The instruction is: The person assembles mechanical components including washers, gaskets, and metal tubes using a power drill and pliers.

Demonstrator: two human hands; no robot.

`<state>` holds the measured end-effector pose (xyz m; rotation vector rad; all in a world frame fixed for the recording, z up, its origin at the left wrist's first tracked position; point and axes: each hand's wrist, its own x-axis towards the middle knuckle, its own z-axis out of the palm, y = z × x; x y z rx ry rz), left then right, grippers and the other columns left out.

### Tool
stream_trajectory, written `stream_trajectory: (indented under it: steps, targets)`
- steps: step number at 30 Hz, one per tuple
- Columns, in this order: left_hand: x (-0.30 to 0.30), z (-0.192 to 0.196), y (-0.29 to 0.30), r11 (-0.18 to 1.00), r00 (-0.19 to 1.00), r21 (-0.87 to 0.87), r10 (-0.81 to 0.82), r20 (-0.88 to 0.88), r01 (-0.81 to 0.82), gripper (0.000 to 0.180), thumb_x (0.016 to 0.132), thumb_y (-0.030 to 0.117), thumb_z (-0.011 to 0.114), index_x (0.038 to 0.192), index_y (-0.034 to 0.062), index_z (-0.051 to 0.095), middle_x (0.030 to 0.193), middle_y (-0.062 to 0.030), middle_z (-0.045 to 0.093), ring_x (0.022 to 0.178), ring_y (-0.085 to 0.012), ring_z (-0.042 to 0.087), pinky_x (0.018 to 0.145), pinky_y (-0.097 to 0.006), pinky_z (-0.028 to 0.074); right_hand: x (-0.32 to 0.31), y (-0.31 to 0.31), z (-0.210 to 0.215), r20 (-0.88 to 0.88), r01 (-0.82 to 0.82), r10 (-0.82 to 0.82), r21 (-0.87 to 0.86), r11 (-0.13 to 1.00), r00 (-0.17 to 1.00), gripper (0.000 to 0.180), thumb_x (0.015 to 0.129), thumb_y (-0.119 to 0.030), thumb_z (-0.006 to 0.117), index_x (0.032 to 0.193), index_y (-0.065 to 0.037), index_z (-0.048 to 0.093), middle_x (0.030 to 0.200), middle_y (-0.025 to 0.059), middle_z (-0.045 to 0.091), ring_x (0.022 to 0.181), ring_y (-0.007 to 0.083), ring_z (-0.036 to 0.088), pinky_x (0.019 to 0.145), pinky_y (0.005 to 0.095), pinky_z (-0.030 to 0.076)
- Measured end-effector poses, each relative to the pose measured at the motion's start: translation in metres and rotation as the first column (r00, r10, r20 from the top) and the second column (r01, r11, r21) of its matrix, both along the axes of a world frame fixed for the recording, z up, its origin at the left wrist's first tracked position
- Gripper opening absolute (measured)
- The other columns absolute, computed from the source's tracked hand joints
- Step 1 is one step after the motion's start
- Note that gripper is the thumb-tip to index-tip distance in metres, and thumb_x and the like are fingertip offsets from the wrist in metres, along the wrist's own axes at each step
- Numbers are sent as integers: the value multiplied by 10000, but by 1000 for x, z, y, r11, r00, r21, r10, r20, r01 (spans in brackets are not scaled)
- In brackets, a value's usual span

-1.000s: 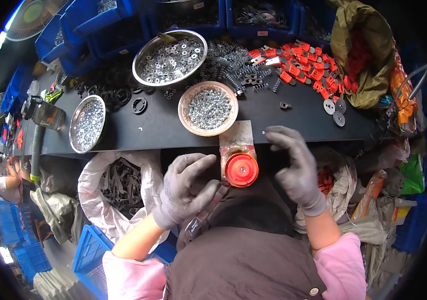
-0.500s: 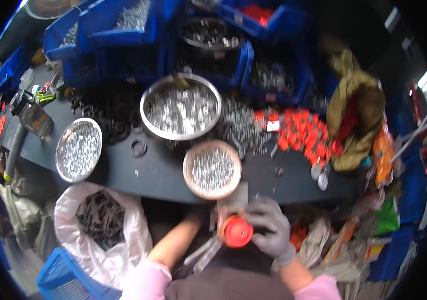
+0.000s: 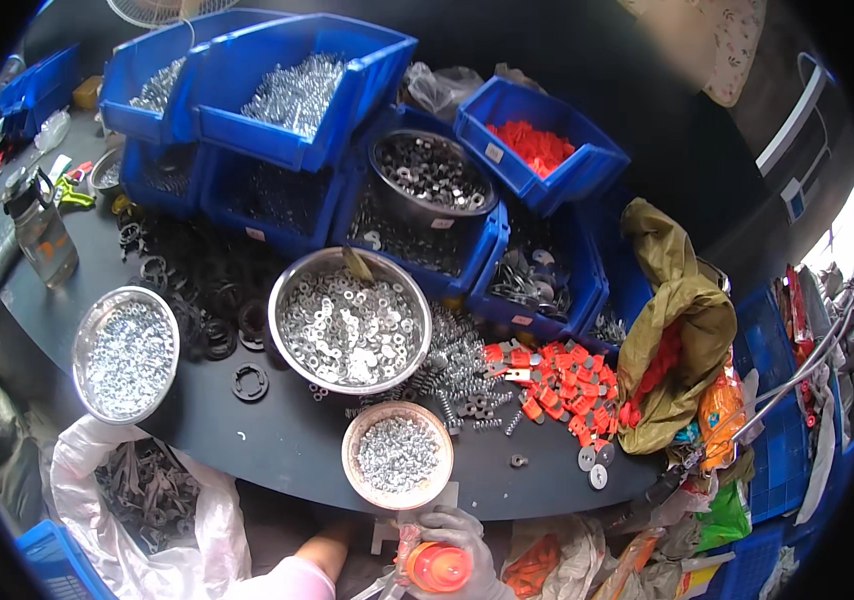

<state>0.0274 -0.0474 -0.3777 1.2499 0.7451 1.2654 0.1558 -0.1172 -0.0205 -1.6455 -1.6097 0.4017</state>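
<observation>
At the bottom middle, my right hand (image 3: 473, 545) wears a grey glove. Its fingers curl round a round orange-red part (image 3: 439, 567) with a raised cap-like top. A pale metal piece lies against that part's left side. My left forearm (image 3: 325, 550) reaches toward the shadow below the table edge, and the hand on it is hidden. Just beyond the glove stands a shallow pinkish bowl (image 3: 349, 462) of small silvery pieces. Farther back is a steel bowl (image 3: 277, 335) full of washers and nuts, with a small scoop-like piece at its rim.
On the dark table (image 3: 217, 445) are another steel bowl (image 3: 82, 375), black rings (image 3: 250, 382), springs (image 3: 457, 350) and a pile of red parts (image 3: 572, 385). Blue bins (image 3: 247, 135) rise behind. An olive cloth bag (image 3: 682, 330) sits right; a white plastic sack (image 3: 77, 465) stands lower left.
The view has tilted upward, so the table and my hands sit lower in the picture. My right hand has gone from beside the orange-red part to round it.
</observation>
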Motion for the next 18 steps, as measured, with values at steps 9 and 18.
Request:
stream_trajectory:
  steps: [9,18]
  targets:
    - [25,13,7,999,998,-41,36,55,-34,332,935,367,552,1057,63,604,866,4,578,716,-145,524,627,-285,420,2,-4,-18,25,15,-20,170,985,999,697,533,-300,911,1104,-87,575,1066,125,645,1031,297,617,954,422,424]
    - [12,-9,-3,975,996,-213,-49,69,62,326,932,382,561,1046,79,602,823,21,555,681,-129,503,593,-273,401,25,-40,205,757,-5,-234,299,954,610,578,614,-245,830,1079,1,589,952,132,613,944,323,606,839,404,495]
